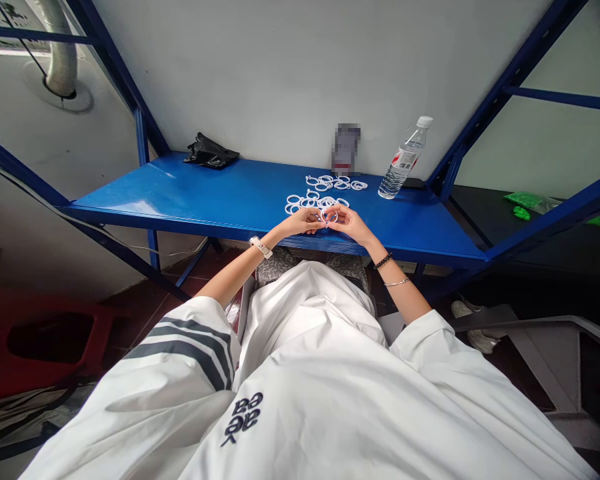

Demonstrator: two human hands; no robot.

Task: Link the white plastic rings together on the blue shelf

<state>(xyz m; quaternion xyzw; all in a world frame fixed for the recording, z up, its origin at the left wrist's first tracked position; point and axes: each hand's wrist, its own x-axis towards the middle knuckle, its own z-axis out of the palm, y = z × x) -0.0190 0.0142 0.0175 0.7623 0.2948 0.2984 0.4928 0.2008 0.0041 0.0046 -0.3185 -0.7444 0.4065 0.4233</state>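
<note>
left hand (303, 222) and right hand (351, 223) pinch a white ring (323, 216) between them, other white rings (311, 202) just beyond.

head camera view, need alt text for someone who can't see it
A person's left hand and right hand hold a white ring between them at the front edge of a blue table. More white rings lie in two clusters just beyond, with a clear bottle to the right, a pixelated object behind and a black plastic bag to the left.
</note>
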